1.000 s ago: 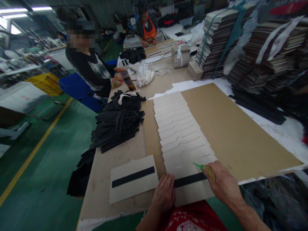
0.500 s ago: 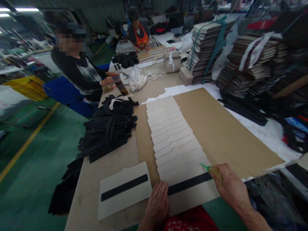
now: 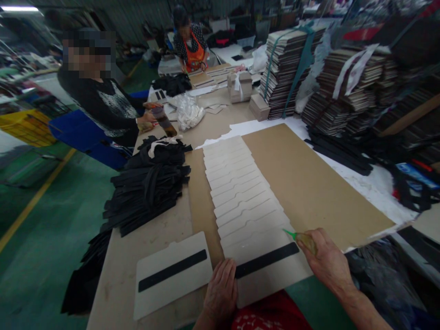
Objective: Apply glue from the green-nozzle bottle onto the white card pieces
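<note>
So the board (image 3: 275, 280) with the black strip (image 3: 268, 260) on it lay right in front of you, at the near end of the overlapping row (image 3: 237, 183). It looked thin, stiff and light, easy to lift but maybe easy to ding at the corners, so I'd have taken it by the side edges; the strip looked softer. Your left hand (image 3: 221, 286) lay at its left edge, fingers together, nearly straight; couldn't tell if it was pinching. Your right hand (image 3: 325, 259) was wrapped around a small bottle (image 3: 307, 244), probably squeezable, green tip near the strip's right end. Another board (image 3: 173, 285) sat to the left.
</note>
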### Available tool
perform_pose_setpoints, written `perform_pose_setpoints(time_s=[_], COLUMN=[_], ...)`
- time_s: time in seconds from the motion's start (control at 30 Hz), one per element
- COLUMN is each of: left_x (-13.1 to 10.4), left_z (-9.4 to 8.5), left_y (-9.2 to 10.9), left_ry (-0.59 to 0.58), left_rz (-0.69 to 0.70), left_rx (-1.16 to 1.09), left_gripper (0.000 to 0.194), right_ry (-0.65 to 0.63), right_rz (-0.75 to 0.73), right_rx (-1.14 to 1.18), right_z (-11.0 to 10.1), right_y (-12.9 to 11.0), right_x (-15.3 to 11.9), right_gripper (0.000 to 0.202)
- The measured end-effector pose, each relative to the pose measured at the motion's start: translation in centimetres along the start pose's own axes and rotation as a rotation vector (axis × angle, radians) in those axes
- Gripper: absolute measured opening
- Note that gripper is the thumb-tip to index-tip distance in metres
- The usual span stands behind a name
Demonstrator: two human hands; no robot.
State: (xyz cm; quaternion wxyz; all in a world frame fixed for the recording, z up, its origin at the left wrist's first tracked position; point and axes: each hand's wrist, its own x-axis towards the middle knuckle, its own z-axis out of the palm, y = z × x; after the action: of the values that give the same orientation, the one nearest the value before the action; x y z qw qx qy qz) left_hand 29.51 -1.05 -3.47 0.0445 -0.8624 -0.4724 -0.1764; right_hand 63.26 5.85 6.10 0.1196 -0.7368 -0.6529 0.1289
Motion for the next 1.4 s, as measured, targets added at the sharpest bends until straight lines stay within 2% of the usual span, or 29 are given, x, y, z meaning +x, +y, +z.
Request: perform_pose_setpoints(time_s=[0.13, 0.33, 0.5, 0.57, 0.67, 0.77, 0.87, 1.0, 1.17, 1.4], left_x=[0.1, 0.1, 0.0, 0.0, 0.1, 0.2, 0.3, 0.3, 0.2, 0.2], left_z=[-0.2, -0.3, -0.3, -0.3, -0.4, -0.5, -0.7, -0.8, -0.7, -0.6], left_y=[0.1, 0.2, 0.1, 0.1, 0.3, 0.4, 0.4, 0.3, 0.4, 0.5], left_ry=[-0.016, -0.021, -0.03, -0.024, -0.013, -0.004, -0.002, -0.022, -0.037, -0.01], left_rz=[-0.002, -0.002, 0.003, 0.005, 0.001, -0.012, -0.018, -0.003, -0.014, -0.036], left_rx=[0.017, 0.012, 0.016, 0.018, 0.022, 0.02, 0.018, 0.024, 0.021, 0.007], left_gripper=[0.043, 0.043, 0.044, 0.044, 0.044, 0.043, 0.042, 0.043, 0.045, 0.044], right_ry=[-0.013, 0.005, -0.08, -0.1, -0.07, 0.039, 0.152, 0.175, 0.176, 0.051], right_rz=[-0.057, 0.006, -0.043, 0.015, 0.233, 0.424, 0.477, 0.448, 0.308, 0.133], right_rx=[0.062, 0.082, 0.267, 0.38, 0.551, 0.644, 0.678, 0.561, 0.418, 0.282], right_z=[0.3, -0.1, 1.4, 1.9, 2.0, 1.5, 1.2, 1.3, 1.4, 1.3], right_y=[-0.9, -0.7, -3.9, -4.6, -3.6, -1.5, -0.1, 0.1, -0.1, -1.1], right_x=[-0.3, -0.3, -2.1, -2.4, -1.5, 0.5, 2.6, 4.3, 4.9, 4.5], right_gripper=[0.039, 0.039, 0.033, 0.035, 0.044, 0.051, 0.055, 0.055, 0.054, 0.049])
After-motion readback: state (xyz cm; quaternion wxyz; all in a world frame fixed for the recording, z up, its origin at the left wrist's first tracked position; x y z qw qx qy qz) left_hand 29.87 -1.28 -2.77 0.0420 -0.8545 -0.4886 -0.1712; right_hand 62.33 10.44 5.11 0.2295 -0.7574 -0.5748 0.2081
